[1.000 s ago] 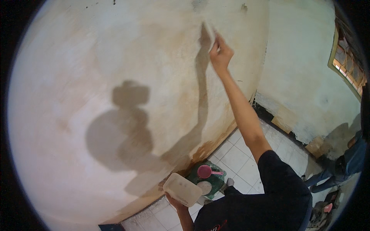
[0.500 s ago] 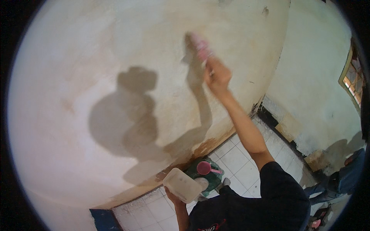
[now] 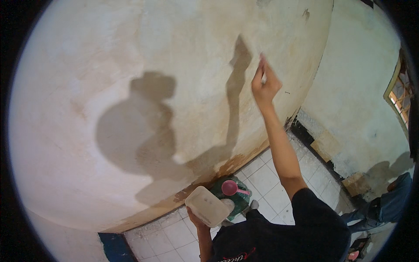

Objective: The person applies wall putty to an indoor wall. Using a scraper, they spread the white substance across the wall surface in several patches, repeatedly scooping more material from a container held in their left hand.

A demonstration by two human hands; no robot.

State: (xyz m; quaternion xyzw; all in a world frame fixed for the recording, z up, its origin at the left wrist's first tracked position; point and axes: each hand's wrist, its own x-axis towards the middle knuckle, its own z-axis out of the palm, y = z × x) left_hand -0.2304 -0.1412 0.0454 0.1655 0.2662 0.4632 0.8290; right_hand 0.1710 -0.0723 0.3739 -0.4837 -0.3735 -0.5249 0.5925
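My right hand point(image 3: 264, 84) is raised against the cream plastered wall point(image 3: 131, 52), fingers closed on a thin flat tool point(image 3: 261, 60) that I see edge-on, its tip at the wall surface. The arm's shadow falls on the wall just left of it. Low down near my body, my left hand point(image 3: 195, 218) holds a white rectangular plastic container point(image 3: 207, 205) from beneath, tilted, over the floor.
A green sack point(image 3: 233, 198) with a pink scoop point(image 3: 230, 187) sits on the white tiled floor point(image 3: 270, 183) at the wall's foot. Another person's legs in jeans point(image 3: 384, 205) are at the right. A window point(image 3: 399, 94) sits in the adjoining wall, and a blue object point(image 3: 113, 246) lies lower left.
My right hand has come down the wall from a higher reach, and the tool now shows edge-on. The left hand still holds the container at the same height.
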